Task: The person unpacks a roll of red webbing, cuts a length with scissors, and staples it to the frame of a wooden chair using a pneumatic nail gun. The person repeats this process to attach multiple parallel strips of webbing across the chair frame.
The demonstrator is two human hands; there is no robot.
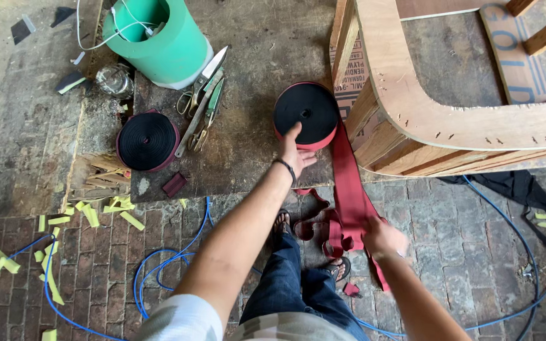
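From up here I look straight down on a worn dark tabletop and my two bare arms. My left hand lies flat, fingers spread and clamped on nothing, pressing on the near edge of a roll of red webbing that rests on its side near the tabletop's front edge; I judge the palm is there to keep the roll from sliding or spinning freely while strap comes off it. The loose red strap runs from the roll's right side down over the tabletop edge toward the brick floor, where part of it gathers in folds by my sandalled feet. My right hand is closed on this strap, well below the tabletop; it is blurred, so the exact grip is hard to read.

A second roll of the same kind sits untouched further left on the tabletop, well apart from my hands. Between the two rolls lie scissors and similar tools, near a green cylinder. A bare wooden chair frame stands just beside the roll on the right, touching or nearly touching the strap. A blue hose and yellow scraps litter the floor.
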